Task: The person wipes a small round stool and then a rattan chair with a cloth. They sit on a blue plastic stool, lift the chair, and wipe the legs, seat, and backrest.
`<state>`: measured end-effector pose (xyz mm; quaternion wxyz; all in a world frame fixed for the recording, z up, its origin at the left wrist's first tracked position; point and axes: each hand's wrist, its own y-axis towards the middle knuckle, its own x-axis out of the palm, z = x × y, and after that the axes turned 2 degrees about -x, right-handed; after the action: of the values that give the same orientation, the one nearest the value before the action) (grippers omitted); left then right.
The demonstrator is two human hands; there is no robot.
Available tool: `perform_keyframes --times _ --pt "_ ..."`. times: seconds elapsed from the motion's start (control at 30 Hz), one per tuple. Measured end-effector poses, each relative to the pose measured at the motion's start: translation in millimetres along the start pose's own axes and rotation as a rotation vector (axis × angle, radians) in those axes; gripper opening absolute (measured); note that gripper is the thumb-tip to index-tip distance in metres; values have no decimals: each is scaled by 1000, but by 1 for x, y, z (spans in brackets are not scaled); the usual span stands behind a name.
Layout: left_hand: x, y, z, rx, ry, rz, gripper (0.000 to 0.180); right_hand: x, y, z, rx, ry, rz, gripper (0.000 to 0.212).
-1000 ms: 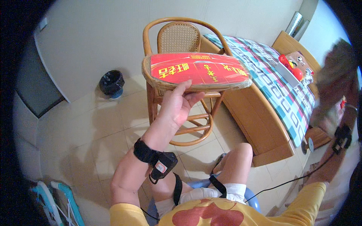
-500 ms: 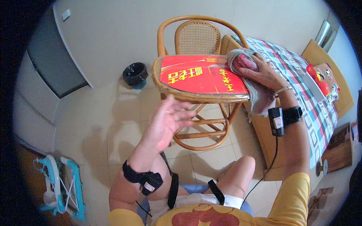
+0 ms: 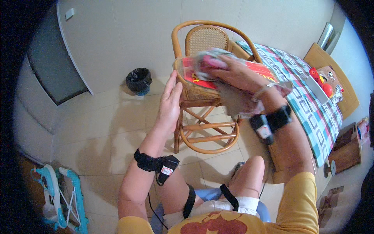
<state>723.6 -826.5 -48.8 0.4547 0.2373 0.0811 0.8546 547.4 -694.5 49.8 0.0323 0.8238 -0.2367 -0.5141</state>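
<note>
A rattan high chair (image 3: 207, 39) stands in front of me, its tray topped with a red sheet (image 3: 257, 69) bearing yellow lettering. My right hand (image 3: 237, 74) grips a grey cloth (image 3: 233, 95) with a pinkish-red part, blurred by motion, over the tray's left and middle. The cloth's loose end hangs past the tray's near edge. With fingers stretched upward, my left hand (image 3: 170, 102) rests against the tray's left edge and holds nothing. Part of the red sheet is hidden under the cloth and right hand.
To the right is a bed (image 3: 300, 93) with a checked cover, carrying a white box (image 3: 317, 89) of red items. A black-lined bin (image 3: 138, 81) stands left of the chair. At lower left leans a turquoise and white folding frame (image 3: 62, 197).
My right hand has swept the cloth leftward across the tray. My left hand has risen from in front of the tray to its left edge. The chair appears turned and shifted rightward.
</note>
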Motion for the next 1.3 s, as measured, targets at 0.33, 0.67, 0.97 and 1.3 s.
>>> perform_keyframes --times 0.33,0.67,0.97,1.3 --pt "-78 -50 -23 -292 240 66 41 51 -6 -63 -336 -311 125 58" --pt "-187 -173 -10 -557 531 345 44 -27 -157 85 -33 -320 529 70" --pt "-123 -228 -78 -431 973 150 42 58 -227 192 562 1172 737 40" --pt "-77 -223 -86 -144 1628 -116 34 139 -142 190 154 127 821 58"
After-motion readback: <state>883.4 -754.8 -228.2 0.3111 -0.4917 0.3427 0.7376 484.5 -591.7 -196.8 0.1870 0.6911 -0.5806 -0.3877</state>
